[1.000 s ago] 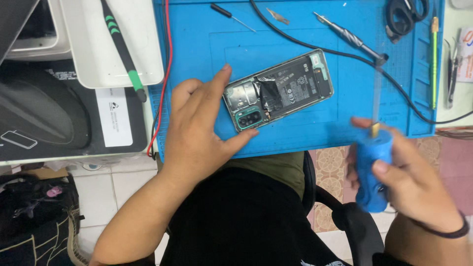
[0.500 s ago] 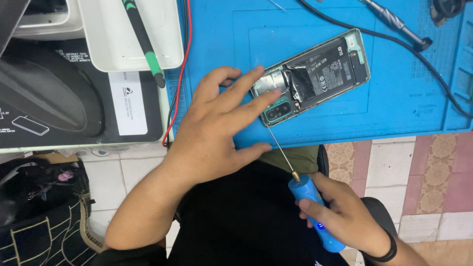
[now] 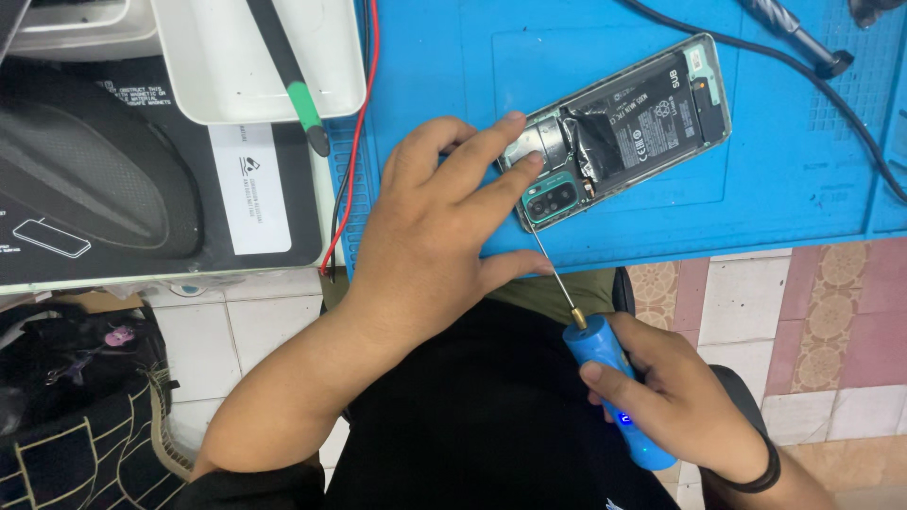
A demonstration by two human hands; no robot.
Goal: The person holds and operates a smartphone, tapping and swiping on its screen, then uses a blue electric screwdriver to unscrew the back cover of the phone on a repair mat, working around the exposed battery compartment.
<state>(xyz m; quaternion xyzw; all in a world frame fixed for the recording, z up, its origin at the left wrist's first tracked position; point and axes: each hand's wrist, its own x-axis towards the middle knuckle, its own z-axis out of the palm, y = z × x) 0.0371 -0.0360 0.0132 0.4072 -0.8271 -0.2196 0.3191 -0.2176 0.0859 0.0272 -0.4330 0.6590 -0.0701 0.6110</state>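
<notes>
In the head view, the opened phone is pressed onto the blue mat by the left hand, fingers flat. Since a moment ago, the blue screwdriver, gripped by the right hand at 5 o'clock, has been brought to the phone's lower corner.

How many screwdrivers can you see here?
2. A blue electric screwdriver in the right hand, tip at the opened phone; a metal one on the mat's top right. Others may lie out of view.
</notes>
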